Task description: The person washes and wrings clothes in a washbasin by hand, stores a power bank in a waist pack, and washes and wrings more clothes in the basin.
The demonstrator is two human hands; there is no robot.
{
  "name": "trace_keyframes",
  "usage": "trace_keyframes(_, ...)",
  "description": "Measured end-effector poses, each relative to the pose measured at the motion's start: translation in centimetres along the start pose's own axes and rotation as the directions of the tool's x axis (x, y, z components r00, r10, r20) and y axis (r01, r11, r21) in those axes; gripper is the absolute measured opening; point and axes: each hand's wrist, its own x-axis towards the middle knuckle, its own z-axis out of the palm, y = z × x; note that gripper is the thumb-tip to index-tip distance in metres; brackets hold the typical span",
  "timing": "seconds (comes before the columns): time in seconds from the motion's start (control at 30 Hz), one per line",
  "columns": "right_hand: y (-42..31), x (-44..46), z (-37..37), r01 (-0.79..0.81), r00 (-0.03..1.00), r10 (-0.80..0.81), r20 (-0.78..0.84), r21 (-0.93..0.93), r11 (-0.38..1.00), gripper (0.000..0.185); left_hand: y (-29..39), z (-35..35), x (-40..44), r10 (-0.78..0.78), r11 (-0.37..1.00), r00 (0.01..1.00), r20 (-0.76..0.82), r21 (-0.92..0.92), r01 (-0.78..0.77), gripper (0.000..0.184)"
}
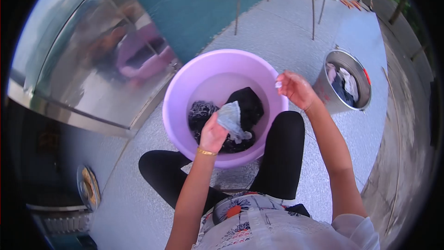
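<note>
My left hand (pixel 213 134), with a gold bracelet at the wrist, is closed on a wet light grey-blue cloth (pixel 230 116). It holds the cloth over a round purple basin (pixel 175 111) between my knees. Dark wet clothes (pixel 247 106) lie in the basin below, some with suds on them. Just past the basin's right rim is my right hand (pixel 296 89), its fingers bent around a small white piece (pixel 278 84). What that piece is I cannot make out.
Right of the basin stands a metal bucket (pixel 330 95) holding several garments. A shiny metal door (pixel 106 83) is on the left. Thin poles (pixel 312 14) rise near the teal wall (pixel 199 9). A round tray-like object (pixel 88 187) sits at lower left.
</note>
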Motion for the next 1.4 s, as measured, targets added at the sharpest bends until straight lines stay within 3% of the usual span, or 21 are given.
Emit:
trace_keyframes(0.07, 0.9, 0.3, 5.7, 0.036, 0.999, -0.036, 0.004, -0.246, 0.969, 0.028, 0.2, 1.0, -0.3, 0.020, 0.998, 1.000, 0.021, 0.054, -0.021, 0.037)
trace_keyframes(0.13, 3.2, 0.5, 9.9, 0.146, 0.989, -0.115, 0.090, -0.554, 0.820, 0.025, 0.4, 1.7, -0.8, 0.040, 0.996, 0.999, 0.028, 0.072, -0.042, 0.037)
trace_keyframes(0.17, 5.7, 0.7, 10.5, 0.382, 0.922, -0.300, 0.246, -0.710, 0.591, 0.020, 0.5, 1.9, -1.0, 0.042, 0.995, 0.998, 0.037, 0.092, -0.046, 0.036)
trace_keyframes(0.2, 6.0, -0.2, 12.5, 0.531, 0.819, -0.370, 0.438, -0.823, 0.202, 0.018, 0.6, 1.9, -1.1, 0.058, 0.994, 0.998, 0.036, 0.091, -0.061, 0.036)
trace_keyframes(0.27, 8.8, -1.2, 13.8, 0.608, 0.597, -0.405, 0.692, -0.720, -0.333, 0.018, 1.1, 1.6, -1.4, 0.094, 0.995, 0.996, 0.000, -0.030, -0.094, 0.035)
trace_keyframes(0.37, 8.7, -2.6, 14.1, 0.636, 0.553, -0.318, 0.770, -0.637, -0.435, 0.019, 2.4, 1.2, -2.5, 0.098, 0.995, 0.993, 0.065, -0.009, -0.098, 0.036)
trace_keyframes(0.4, 8.5, -2.5, 13.8, 0.643, 0.548, -0.313, 0.776, -0.630, -0.435, 0.019, 2.5, 0.8, -2.8, 0.084, 0.996, 0.995, 0.060, 0.006, -0.085, 0.037)
trace_keyframes(0.47, 8.3, -1.7, 13.4, 0.516, 0.766, -0.402, 0.502, -0.852, -0.082, 0.017, 2.2, 0.4, -3.2, 0.067, 0.996, 0.996, 0.051, 0.051, -0.069, 0.037)
trace_keyframes(0.5, 8.4, -1.0, 14.2, 0.465, 0.757, -0.555, 0.345, -0.881, 0.086, 0.015, 2.1, 0.3, -3.4, 0.041, 0.994, 0.998, 0.045, 0.100, -0.045, 0.036)
trace_keyframes(0.53, 8.6, -0.2, 13.9, 0.467, 0.755, -0.556, 0.348, -0.880, 0.083, 0.015, 2.0, 0.4, -3.6, 0.044, 0.994, 0.998, 0.047, 0.100, -0.048, 0.036)
trace_keyframes(0.6, 9.7, 1.7, 12.9, 0.287, 0.934, -0.310, 0.177, -0.888, 0.360, 0.022, 1.7, 0.6, -4.0, 0.014, 0.996, 1.000, 0.021, 0.086, -0.015, 0.037)
trace_keyframes(0.63, 10.0, 2.3, 12.4, -0.030, 0.998, 0.055, 0.003, -0.810, 0.585, 0.029, 1.7, 0.7, -4.1, 0.034, 0.996, 0.999, 0.040, 0.086, -0.038, 0.039)
trace_keyframes(0.73, 10.5, 1.8, 12.7, -0.096, 0.993, 0.115, -0.013, -0.642, 0.760, 0.028, 2.0, 1.4, -5.1, -0.027, 0.996, 0.997, -0.066, 0.088, 0.033, 0.037)
trace_keyframes(0.87, 13.6, 2.3, 10.9, -0.041, 0.991, 0.104, 0.081, -0.561, 0.826, 0.024, 0.9, -2.0, -5.1, -0.139, 0.982, 0.969, -0.204, 0.100, 0.162, 0.035)
trace_keyframes(0.93, 13.9, 2.2, 11.2, -0.016, 0.987, 0.078, 0.141, -0.392, 0.920, 0.023, 0.1, -2.6, -4.9, -0.067, 0.954, 0.961, -0.268, 0.264, 0.140, 0.028)
trace_keyframes(1.1, 13.5, 2.2, 11.3, 0.091, 0.987, -0.016, 0.159, -0.475, 0.875, 0.024, -0.1, -2.7, -4.8, -0.029, 0.951, 0.959, -0.281, 0.286, 0.113, 0.014)
trace_keyframes(1.17, 13.6, 2.0, 11.4, 0.125, 0.989, -0.067, 0.134, -0.484, 0.866, 0.025, -0.4, -2.3, -4.5, 0.308, 0.902, 0.922, -0.236, 0.382, -0.203, 0.013)
trace_keyframes(1.2, 13.4, 1.7, 11.9, 0.103, 0.993, -0.070, 0.100, -0.392, 0.914, 0.025, -0.5, -2.1, -4.3, 0.303, 0.902, 0.924, -0.234, 0.384, -0.198, 0.013)
trace_keyframes(1.27, 13.5, 1.6, 12.5, 0.089, 0.995, -0.076, 0.058, -0.293, 0.952, 0.026, -0.7, -1.7, -4.0, 0.393, 0.894, 0.897, -0.202, 0.311, -0.321, 0.013)
trace_keyframes(1.33, 13.6, 1.6, 13.3, 0.016, 0.998, -0.026, -0.055, -0.188, 0.982, 0.027, -0.7, -1.1, -4.0, 0.321, 0.937, 0.918, -0.233, 0.219, -0.272, 0.014)
trace_keyframes(1.4, 13.3, 1.3, 13.4, -0.058, 0.994, 0.033, -0.102, -0.257, 0.965, 0.029, -0.8, -0.8, -4.2, 0.247, 0.968, 0.933, -0.263, 0.120, -0.222, 0.014)
